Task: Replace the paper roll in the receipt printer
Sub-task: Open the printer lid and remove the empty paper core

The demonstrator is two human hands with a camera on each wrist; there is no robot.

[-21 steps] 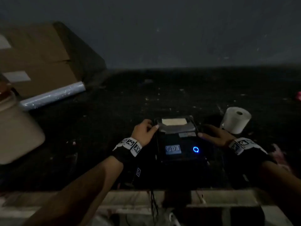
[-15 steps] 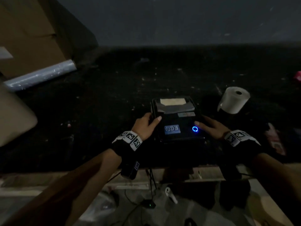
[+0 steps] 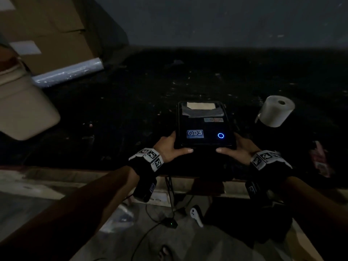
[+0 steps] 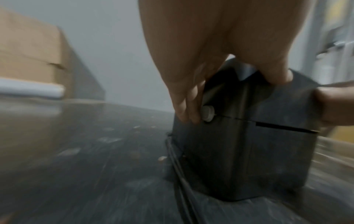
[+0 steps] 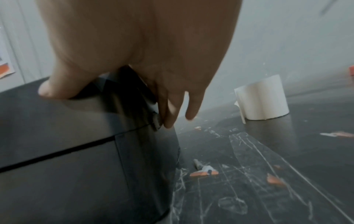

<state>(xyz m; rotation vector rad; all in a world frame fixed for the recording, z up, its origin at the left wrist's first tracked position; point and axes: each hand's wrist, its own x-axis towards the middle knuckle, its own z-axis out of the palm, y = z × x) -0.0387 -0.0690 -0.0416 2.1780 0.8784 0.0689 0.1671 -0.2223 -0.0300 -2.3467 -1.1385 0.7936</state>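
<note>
I am holding the printer point(image 3: 204, 127) at its near corners: my left hand point(image 3: 170, 147) is clamped on the left side, thumb lying along the front edge, fingers reaching down to a small pale button point(image 4: 208, 115) on the side seam. My right hand point(image 3: 239, 147) is gripping the right side the same way, fingertips point(image 5: 168, 119) resting on a dark catch at the seam. The lid is still closed, so my guess is that I am about to release it — best done by pressing both sides evenly, thumbs steadying the body, so the lid lifts without the printer sliding on the desk point(image 3: 131, 113).

The printer is a smooth black plastic box with rounded corners, a blue ring light point(image 3: 220, 135) glowing on top and a strip of paper showing at the far slot. Its cable point(image 4: 180, 171) is trailing off the left side. The desk is dark, scratched and littered with small scraps. Further off to the right, well apart from the printer, the new paper roll point(image 3: 275, 111) is standing on end — a matte white cylinder with a hollow core and a loose tail.
</note>
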